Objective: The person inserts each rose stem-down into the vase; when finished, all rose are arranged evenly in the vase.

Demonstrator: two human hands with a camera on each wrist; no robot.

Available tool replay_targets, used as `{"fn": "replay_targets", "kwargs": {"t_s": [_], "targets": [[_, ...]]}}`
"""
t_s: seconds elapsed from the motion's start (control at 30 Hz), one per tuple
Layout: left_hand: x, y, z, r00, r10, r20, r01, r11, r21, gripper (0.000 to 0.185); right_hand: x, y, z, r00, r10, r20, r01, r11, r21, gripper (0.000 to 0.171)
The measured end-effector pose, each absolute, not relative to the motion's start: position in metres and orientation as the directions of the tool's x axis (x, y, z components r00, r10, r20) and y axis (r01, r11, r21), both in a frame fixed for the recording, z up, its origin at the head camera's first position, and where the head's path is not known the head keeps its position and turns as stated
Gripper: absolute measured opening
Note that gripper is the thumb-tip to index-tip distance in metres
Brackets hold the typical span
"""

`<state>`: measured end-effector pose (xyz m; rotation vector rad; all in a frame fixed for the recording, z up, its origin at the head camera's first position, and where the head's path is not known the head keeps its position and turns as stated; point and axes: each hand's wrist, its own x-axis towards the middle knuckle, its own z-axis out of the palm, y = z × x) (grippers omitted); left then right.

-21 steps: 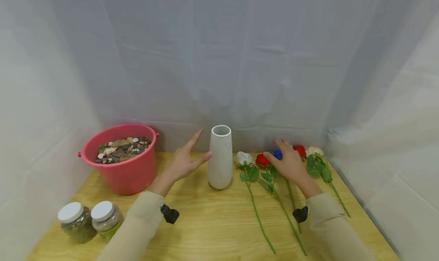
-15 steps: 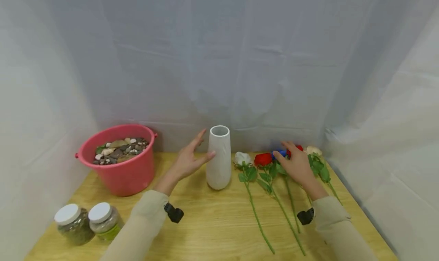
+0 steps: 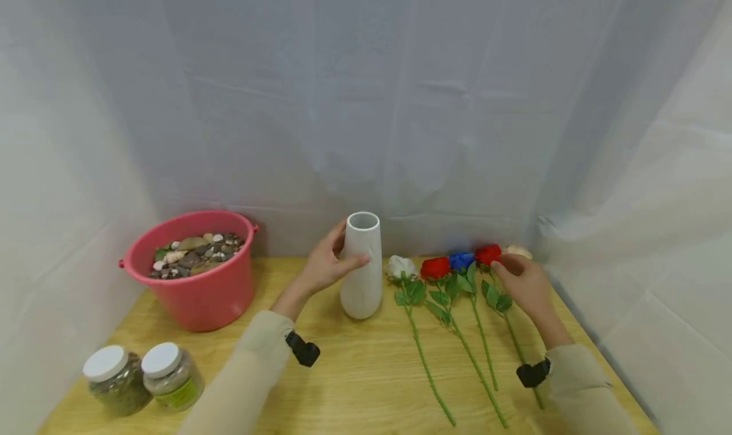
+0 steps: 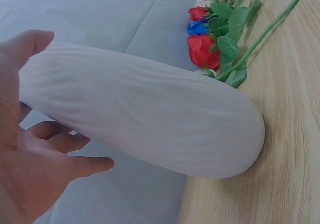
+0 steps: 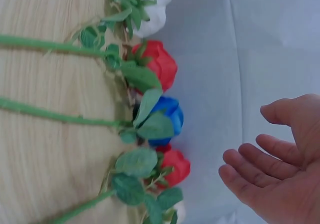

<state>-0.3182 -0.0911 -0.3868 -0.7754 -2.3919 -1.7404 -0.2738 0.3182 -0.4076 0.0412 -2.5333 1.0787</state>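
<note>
Nearby, a pink bucket [image 3: 211, 303] and jars [image 3: 173, 379] flank the vase [image 3: 363, 292] leftward.

Left hand [image 3: 323, 270] closer to the vase [image 3: 361, 295], right hand [image 3: 528, 289] nearer the cream rose [image 3: 519, 251].

Soft light casts faint shadows; the right wrist view shows roses [image 5: 172, 115] slightly blurred.

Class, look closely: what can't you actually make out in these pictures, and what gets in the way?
- Head view: the cream rose, its leaves and stem hidden by the right hand and sleeve.
- Head view: any wording on the green label, too small and blurred.
- Head view: the bucket's inside bottom, covered by stones.
- Left wrist view: most of the white rose's bloom, behind the vase.
</note>
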Motion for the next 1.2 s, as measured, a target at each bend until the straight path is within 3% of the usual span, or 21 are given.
{"fn": "replay_targets", "kwargs": {"t_s": [0.23, 0.73, 1.2], "targets": [[-0.321, -0.089, -0.388, -0.862, 0.350, 0.367, 0.447, 0.183, 0.876, 0.089, -0.265, 0.345, -0.419, -0.950, 0.161, 0.267, -0.079, 0.703, -0.707, 0.051], [-0.324, -0.091, -0.390, -0.880, 0.334, 0.338, 0.425, 0.235, 0.874, 0.089, -0.247, 0.406, -0.446, -0.958, 0.220, 0.183, 0.059, 0.778, -0.626, 0.058], [-0.320, -0.091, -0.389, -0.881, 0.338, 0.330, 0.416, 0.225, 0.881, 0.089, -0.240, 0.442, -0.472, -0.970, 0.233, 0.068, 0.144, 0.779, -0.611, 0.053]]}}
